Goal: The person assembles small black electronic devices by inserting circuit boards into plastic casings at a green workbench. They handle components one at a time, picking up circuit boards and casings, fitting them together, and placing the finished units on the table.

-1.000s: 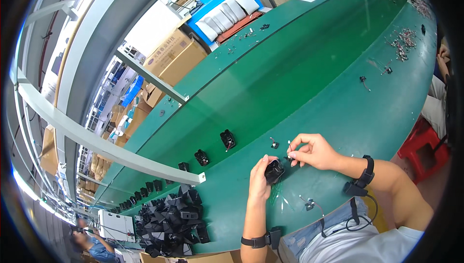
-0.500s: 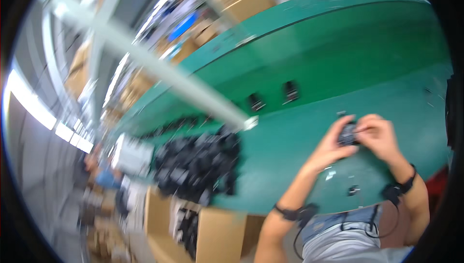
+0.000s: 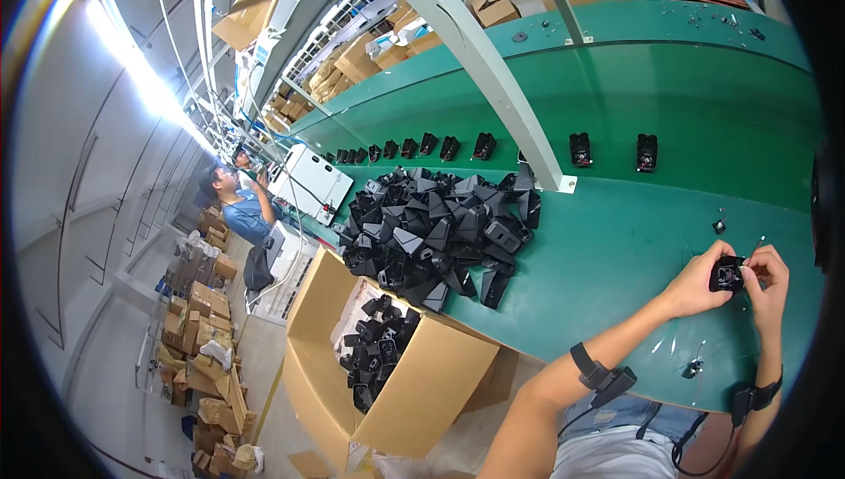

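Note:
A small open-fronted black plastic housing with parts inside is gripped in my left hand, fingers wrapped around its side. Against the housing's right edge, my right hand is closed in a pinch; whatever lies between its fingertips is too small to make out. A thin wire sticks up just above those fingers. Beyond the hands a small dark component lies on the green bench. Another small component with wires rests nearer me, beside my left forearm.
A large heap of black plastic housings covers the bench at left. Below it stands an open cardboard box with more black parts. Several assembled housings line the back. A pale metal post rises from the bench. Two people are far left.
The view has swung leftward and become sharp, so my hands appear lower and farther right. Both hands stay together at the black housing.

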Demonstrator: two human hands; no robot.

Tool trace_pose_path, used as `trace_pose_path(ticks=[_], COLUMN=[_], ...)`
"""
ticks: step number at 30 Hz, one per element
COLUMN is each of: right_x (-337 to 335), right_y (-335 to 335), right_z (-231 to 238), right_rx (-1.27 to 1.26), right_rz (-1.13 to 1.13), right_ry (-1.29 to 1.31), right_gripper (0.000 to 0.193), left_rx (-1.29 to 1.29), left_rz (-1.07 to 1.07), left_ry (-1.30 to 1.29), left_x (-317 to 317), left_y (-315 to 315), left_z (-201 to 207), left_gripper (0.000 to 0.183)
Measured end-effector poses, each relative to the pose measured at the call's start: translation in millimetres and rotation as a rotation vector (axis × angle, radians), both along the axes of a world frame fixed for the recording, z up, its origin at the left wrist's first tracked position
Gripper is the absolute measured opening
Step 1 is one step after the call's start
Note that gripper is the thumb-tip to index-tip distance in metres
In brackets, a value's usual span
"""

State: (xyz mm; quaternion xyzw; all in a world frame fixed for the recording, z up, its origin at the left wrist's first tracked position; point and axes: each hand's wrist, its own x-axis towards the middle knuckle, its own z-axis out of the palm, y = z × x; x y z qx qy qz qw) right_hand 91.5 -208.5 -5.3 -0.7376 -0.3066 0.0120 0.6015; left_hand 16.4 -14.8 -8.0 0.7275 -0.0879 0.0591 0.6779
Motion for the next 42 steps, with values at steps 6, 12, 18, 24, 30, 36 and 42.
trace_pose_path(ticks=[6,12,18,24,30,36,42], right_x=[-7,-13,-13,-19,-28,-30,-29], right_y=[8,10,4,15,5,10,8], right_z=[9,14,20,53,52,56,60], right_rx=[-0.03,0.012,0.108,0.063,0.033,-0.022,-0.061], right_rz=[-0.035,0.025,-0.01,0.053,0.077,0.042,0.028], right_ry=[-0.085,0.014,0.121,-0.354,-0.508,-0.717,-0.702], right_gripper=[0.01,0.011,0.011,0.009,0.013,0.017,0.015], left_rx=[-0.066,-0.475,-0.548,-0.749,-0.739,-0.717,-0.688], left_rz=[0.01,-0.137,-0.208,-0.326,-0.405,-0.372,-0.302], left_ry=[-0.002,0.039,0.174,0.244,0.268,0.303,0.274], left_x=[-4,5,7,-5,-7,-8,-5], left_y=[0,3,9,20,12,21,21], left_z=[15,-8,-2,23,16,12,16], left_gripper=[0.049,0.047,0.056,0.068,0.08,0.083,0.081])
